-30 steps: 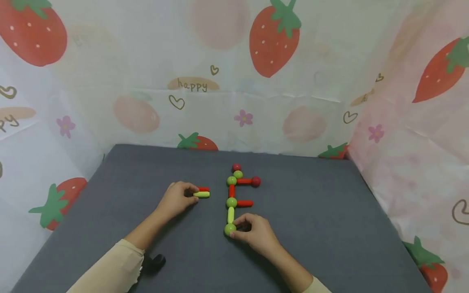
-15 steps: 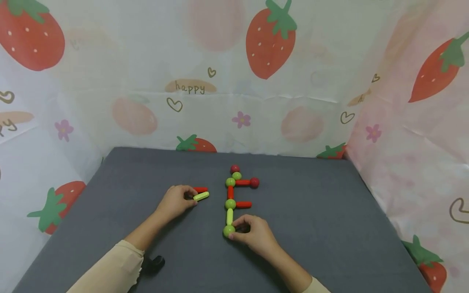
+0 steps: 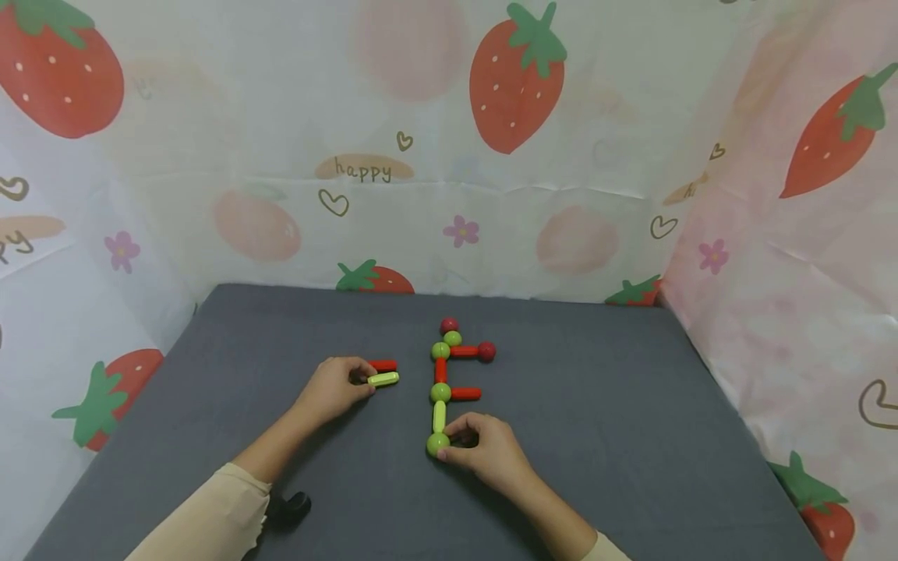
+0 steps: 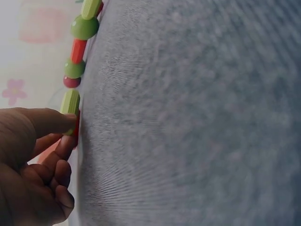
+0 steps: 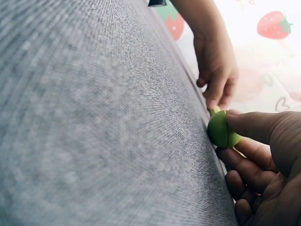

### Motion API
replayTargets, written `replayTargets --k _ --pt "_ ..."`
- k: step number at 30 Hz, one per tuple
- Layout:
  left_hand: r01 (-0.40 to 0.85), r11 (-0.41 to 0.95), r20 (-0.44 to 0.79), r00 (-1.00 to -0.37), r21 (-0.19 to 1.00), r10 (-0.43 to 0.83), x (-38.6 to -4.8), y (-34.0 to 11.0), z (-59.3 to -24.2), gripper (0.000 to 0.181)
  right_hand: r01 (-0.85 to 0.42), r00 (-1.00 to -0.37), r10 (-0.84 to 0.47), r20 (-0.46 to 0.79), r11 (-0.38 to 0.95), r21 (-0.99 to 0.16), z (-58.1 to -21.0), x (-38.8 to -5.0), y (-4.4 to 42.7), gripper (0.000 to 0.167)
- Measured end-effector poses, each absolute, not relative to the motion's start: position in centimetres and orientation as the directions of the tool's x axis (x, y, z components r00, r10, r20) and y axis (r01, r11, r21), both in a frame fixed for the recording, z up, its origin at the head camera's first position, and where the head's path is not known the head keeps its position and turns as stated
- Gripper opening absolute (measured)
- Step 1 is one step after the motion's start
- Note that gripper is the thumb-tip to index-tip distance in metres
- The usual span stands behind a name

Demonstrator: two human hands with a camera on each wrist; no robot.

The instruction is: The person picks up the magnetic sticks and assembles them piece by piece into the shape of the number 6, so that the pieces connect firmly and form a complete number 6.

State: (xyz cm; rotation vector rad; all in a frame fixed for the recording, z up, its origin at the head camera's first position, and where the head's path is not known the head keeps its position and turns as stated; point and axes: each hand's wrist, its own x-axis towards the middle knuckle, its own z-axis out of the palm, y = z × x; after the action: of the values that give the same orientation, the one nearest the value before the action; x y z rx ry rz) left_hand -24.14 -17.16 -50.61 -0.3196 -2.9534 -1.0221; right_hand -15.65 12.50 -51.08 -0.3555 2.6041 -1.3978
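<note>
My left hand (image 3: 339, 387) pinches a yellow-green rod (image 3: 383, 379) between thumb and fingers, just left of the built figure. A loose red rod (image 3: 383, 365) lies right behind it on the cloth. My right hand (image 3: 494, 448) grips the green ball (image 3: 438, 445) at the near end of the figure. From that ball a yellow-green rod (image 3: 439, 417) runs to a middle green ball (image 3: 440, 393), which has a red rod (image 3: 466, 394) on its right. Farther up, a red rod (image 3: 440, 370) joins another green ball (image 3: 440, 351). The right wrist view shows the gripped ball (image 5: 224, 130) up close.
At the figure's far end are a smaller green ball (image 3: 452, 339), a dark red ball (image 3: 449, 325), and a red rod (image 3: 464, 352) ending in another dark red ball (image 3: 486, 352). A grey cloth (image 3: 631, 436) covers the table. Strawberry-print curtains (image 3: 435, 156) enclose it.
The yellow-green rod in my left hand has come away from the red rod beside it and shifted slightly nearer. My right hand stays on the near green ball. The head view tilted a little.
</note>
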Motion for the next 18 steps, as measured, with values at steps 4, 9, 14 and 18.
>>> replayTargets --k 4,9,14,18 --pt "0.188 0.756 0.055 -0.979 0.627 0.198 -23.8 -17.3 -50.1 0.019 -0.128 -0.959 -0.282 -0.033 0.532 -0.837 -51.0 -15.7 12.5 0.028" --pt "0.185 0.724 0.037 -0.976 0.665 0.215 -23.0 -17.3 -48.9 0.018 -0.127 -0.958 -0.284 -0.035 0.532 -0.837 -51.0 -15.7 12.5 0.029" --pt "0.204 0.698 0.01 -0.963 0.687 0.271 -22.0 -17.3 -47.8 0.017 -0.12 -0.959 -0.28 -0.043 0.539 -0.834 -51.1 -15.7 12.4 0.028" --pt "0.251 0.691 0.012 -0.944 0.678 0.331 -20.8 -17.0 -47.1 0.018 -0.116 -0.96 -0.275 -0.047 0.547 -0.829 -51.0 -15.7 12.4 0.029"
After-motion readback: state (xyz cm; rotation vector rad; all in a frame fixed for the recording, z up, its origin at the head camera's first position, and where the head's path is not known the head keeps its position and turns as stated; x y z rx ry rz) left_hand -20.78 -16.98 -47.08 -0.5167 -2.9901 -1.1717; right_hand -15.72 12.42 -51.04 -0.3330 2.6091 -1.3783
